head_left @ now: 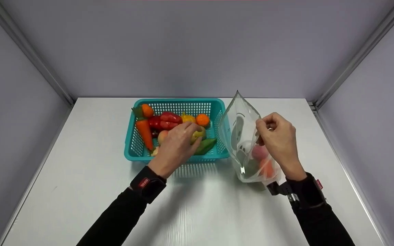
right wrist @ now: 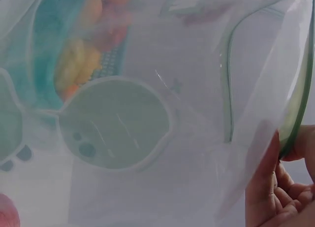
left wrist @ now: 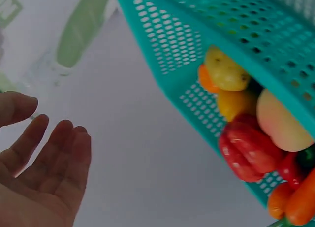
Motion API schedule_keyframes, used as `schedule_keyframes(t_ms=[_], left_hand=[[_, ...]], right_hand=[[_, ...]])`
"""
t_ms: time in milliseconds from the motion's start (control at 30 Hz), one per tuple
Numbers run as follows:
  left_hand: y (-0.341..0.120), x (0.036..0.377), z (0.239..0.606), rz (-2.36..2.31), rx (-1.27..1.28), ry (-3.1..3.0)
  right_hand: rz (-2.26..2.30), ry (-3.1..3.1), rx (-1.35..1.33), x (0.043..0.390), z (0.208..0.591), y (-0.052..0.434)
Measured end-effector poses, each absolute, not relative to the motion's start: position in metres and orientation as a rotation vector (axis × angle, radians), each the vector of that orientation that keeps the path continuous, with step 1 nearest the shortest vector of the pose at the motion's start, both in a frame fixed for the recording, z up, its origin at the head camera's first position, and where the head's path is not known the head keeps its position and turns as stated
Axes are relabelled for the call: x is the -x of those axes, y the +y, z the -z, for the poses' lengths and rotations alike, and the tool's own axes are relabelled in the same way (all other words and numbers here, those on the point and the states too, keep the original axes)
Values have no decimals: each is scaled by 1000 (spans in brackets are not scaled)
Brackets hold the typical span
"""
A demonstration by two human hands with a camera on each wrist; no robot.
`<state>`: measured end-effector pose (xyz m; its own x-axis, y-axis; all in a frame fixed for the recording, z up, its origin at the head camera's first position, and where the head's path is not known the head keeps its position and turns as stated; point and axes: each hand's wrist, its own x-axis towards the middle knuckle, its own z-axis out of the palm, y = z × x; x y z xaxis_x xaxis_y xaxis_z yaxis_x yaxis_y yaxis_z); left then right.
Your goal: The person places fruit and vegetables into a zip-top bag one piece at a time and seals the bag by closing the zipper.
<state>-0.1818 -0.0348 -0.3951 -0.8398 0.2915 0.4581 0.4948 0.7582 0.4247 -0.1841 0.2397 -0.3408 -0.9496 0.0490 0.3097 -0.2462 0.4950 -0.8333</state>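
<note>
My left hand (head_left: 180,143) reaches over the turquoise basket (head_left: 128,155), fingers loosely bent close above a yellow-green fruit (head_left: 198,135). In the left wrist view nothing lies between the thumb and the spread fingers (left wrist: 61,153). My right hand (head_left: 279,138) pinches the rim of a translucent zip bag (head_left: 229,136) between thumb and fingers, and the bag's mouth gapes. Through its wall show a pink round thing (head_left: 259,152) and an orange one (head_left: 267,168). The right wrist view shows the bag's green-edged rim (right wrist: 298,113) held in the pinch.
Inside the basket lie a carrot (head_left: 144,133), a red bell pepper (head_left: 170,120), a small orange fruit (head_left: 202,120), a peach (left wrist: 283,121) and a pointed green vegetable (head_left: 206,146). Grey walls (head_left: 183,48) enclose the white table (head_left: 80,177) at the back and sides.
</note>
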Motion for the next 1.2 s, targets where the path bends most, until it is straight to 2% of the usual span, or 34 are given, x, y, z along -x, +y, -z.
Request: schedule_keyframes(t_ms=[200, 767, 1200], left_hand=[[-39, 198, 415, 713, 482, -2776], [-18, 235, 459, 679, 544, -3004], [-11, 249, 473, 701, 468, -3139]], right_hand=[[-1411, -2458, -162, 183, 342, 240], [-1403, -2457, -165, 181, 342, 244], [-1407, -2472, -140, 181, 343, 243]])
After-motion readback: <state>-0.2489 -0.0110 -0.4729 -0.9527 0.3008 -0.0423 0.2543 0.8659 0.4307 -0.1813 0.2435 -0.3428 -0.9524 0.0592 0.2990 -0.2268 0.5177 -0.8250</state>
